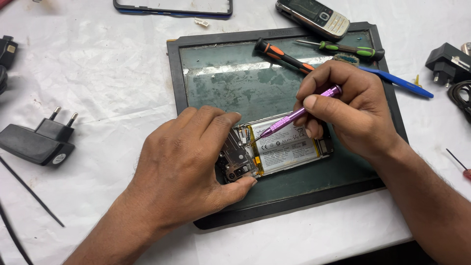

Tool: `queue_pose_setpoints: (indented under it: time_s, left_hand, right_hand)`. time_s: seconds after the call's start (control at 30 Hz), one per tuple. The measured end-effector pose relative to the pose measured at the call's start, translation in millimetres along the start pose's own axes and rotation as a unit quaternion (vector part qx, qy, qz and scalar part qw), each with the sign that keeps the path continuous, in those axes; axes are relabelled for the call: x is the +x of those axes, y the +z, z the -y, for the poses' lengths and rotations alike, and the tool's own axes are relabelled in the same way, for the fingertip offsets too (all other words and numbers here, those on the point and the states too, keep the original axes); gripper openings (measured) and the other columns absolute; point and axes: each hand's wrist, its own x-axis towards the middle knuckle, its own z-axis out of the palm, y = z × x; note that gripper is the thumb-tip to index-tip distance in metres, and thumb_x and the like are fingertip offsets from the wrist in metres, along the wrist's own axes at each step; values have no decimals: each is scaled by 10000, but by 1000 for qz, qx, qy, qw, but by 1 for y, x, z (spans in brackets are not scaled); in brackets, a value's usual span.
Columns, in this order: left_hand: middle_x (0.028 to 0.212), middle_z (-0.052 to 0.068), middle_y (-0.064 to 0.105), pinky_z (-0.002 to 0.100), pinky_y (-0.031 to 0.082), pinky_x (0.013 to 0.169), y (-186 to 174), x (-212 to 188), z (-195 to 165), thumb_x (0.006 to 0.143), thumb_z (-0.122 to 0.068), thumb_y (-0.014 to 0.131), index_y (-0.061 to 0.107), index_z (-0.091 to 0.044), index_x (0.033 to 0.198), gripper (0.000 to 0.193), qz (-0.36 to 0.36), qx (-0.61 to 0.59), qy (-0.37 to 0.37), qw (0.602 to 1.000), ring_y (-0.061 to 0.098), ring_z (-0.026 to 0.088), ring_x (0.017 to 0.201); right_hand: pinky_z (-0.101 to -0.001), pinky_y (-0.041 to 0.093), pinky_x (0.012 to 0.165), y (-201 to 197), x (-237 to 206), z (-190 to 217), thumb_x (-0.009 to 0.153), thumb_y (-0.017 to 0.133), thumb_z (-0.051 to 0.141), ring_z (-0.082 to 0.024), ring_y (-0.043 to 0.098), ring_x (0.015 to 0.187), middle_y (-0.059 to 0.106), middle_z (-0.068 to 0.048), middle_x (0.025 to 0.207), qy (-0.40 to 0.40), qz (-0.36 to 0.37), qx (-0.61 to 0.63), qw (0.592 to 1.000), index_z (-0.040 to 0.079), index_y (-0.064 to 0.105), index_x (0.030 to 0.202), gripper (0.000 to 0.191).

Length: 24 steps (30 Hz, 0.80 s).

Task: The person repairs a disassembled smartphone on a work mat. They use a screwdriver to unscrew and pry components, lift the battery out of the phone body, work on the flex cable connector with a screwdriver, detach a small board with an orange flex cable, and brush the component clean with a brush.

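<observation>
While the left hand (189, 169) lies curled over the camera end of the opened smartphone (274, 149), thumb and fingertips pinching its edges so that it sits flat on the dark-framed greenish glass work mat (221, 81), the right hand (346, 105) grips a slim purple metal precision screwdriver (299, 114) like a pen, fingers closed round the shaft and the tip resting at the upper left corner of the white-labelled battery, just beside the silver shield plate. Judging from this pose, the work in hand is a small screw or fastening at that corner, and it goes best if the driver stands nearly square to the screw head rather than slanted as it is now, since a slanted bit tends to slip and could nick the battery wrapper right beside it. Light downward pressure with slow turns from the fingertips should serve better than wrist force. The left hand does well to keep the phone pressed down, though its fingers cover part of the board, so I cannot tell what lies beneath them. An orange-and-black screwdriver (284, 56), a green-handled screwdriver (346, 48) and a blue plastic pry tool (397, 81) lie along the far edge of the mat, within reach; a grey keypad phone (314, 17) and a black plug adapter (41, 140) sit on the white cloth.
</observation>
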Motion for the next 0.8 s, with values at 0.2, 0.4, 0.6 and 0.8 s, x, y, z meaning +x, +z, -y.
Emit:
queue_pose_setpoints:
  time_s: [0.2, 0.4, 0.6, 0.8]
  left_hand:
    - [1006, 133, 661, 399, 551, 624, -1, -1, -1, 620, -440, 869, 687, 40, 1166, 749, -13, -5, 5, 1000, 651, 258, 847]
    - [954, 146, 629, 395, 527, 570, -4, -1, -2, 648, -435, 842, 692, 72, 1196, 762, -41, -5, 8, 999, 624, 262, 801]
    - [981, 149, 600, 411, 525, 699, -9, -4, 5, 709, -398, 854, 509, 87, 1387, 902, -71, -37, -26, 996, 606, 270, 887]
    - [1035, 153, 593, 419, 509, 781, -13, -1, 20, 750, -378, 861, 542, 5, 1198, 669, -108, -7, -36, 993, 590, 280, 971]
  right_hand:
    - [-227, 539, 615, 1, -1, -1, 995, 591, 44, -85, 636, 665, 689, -127, 863, 18, -2, -11, 1000, -40, 611, 1064, 111]
    - [-243, 545, 605, -1, 0, 0, 985, 581, 24, -106, 639, 657, 681, -150, 867, 19, -23, 10, 999, -47, 607, 1060, 106]
    - [-255, 531, 605, 0, 3, 1, 1014, 560, 16, -125, 618, 645, 677, -169, 860, 21, -69, 27, 997, -43, 597, 1082, 98]
    - [-245, 515, 572, -1, 6, -2, 1045, 551, 33, -123, 621, 650, 688, -165, 915, -2, -127, 41, 991, -13, 597, 1136, 112]
